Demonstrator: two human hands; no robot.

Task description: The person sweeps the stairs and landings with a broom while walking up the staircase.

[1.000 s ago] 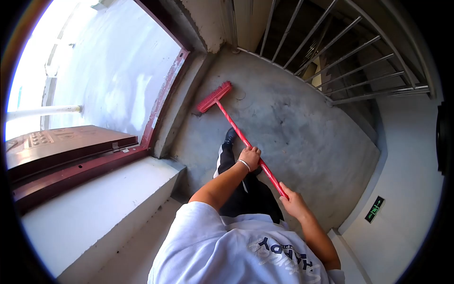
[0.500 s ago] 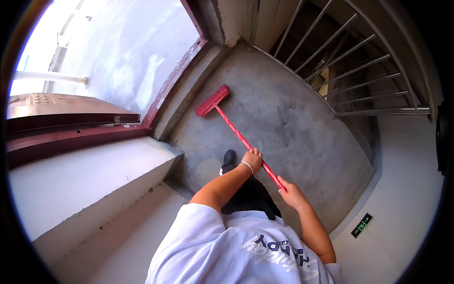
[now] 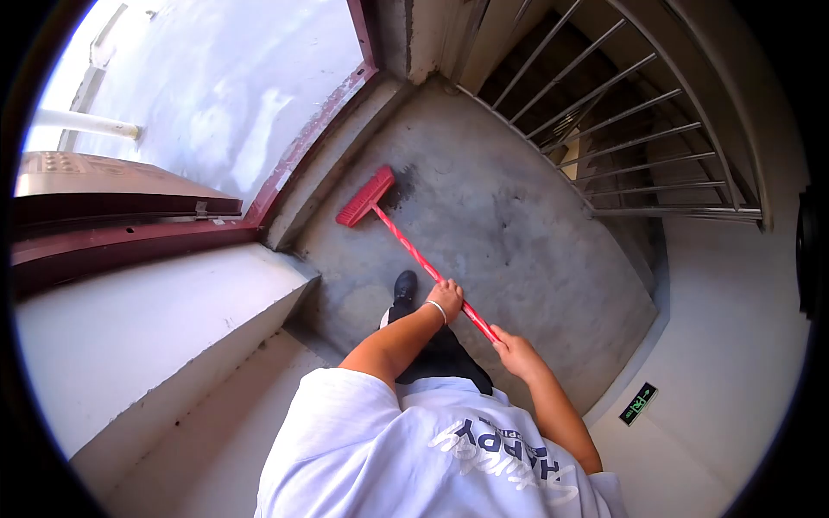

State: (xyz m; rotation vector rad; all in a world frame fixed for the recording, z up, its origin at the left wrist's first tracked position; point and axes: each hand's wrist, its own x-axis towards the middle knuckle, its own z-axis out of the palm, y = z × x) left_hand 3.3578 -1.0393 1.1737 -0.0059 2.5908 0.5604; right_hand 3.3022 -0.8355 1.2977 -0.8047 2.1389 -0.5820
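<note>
A red broom (image 3: 406,243) slants across the view, its wide brush head (image 3: 365,197) down by the floor near the door sill. My left hand (image 3: 446,299), with a pale bracelet at the wrist, is wrapped round the middle of the handle. Nearer my body, my right hand (image 3: 515,351) grips the handle's end. Beside the head, a dark smudge (image 3: 400,186) marks the grey concrete floor (image 3: 553,276). My dark shoe (image 3: 405,285) stands below the handle.
An open doorway with a dark red frame (image 3: 294,177) and raised sill lies at upper left. Metal railings (image 3: 635,129) edge a stairwell at upper right. A white ledge (image 3: 173,311) juts out at left. A green exit sign (image 3: 638,403) hangs on the right wall.
The broom head has come a little towards me across the floor, and the dark smudge now shows beside it. Both hands keep their hold on the handle. My view has shifted slightly.
</note>
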